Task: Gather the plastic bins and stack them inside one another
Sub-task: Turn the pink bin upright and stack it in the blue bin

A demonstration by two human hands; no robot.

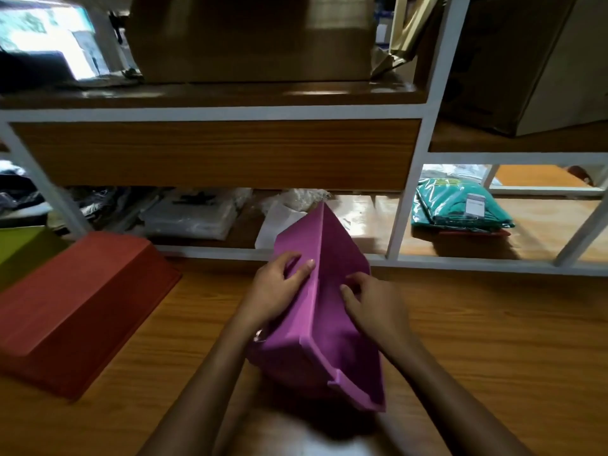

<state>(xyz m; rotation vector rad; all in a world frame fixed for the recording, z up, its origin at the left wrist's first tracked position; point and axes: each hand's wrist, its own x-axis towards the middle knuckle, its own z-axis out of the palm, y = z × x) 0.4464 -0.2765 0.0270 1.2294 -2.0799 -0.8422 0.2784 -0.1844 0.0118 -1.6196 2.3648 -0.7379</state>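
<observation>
Gathering step in hand, it seems: purple plastic bin [324, 311] tilted on edge above the wooden floor [477, 340], right of the upturned red bin [75, 307], gripped by left hand [279, 287] and right hand [371, 307]; next, probably turning it for nesting.

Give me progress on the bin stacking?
Nothing nested yet. Both hands, left hand and right hand, hold the purple bin tilted above the floor. Left to do: the red bin lies upside down, a green bin beside it.
</observation>
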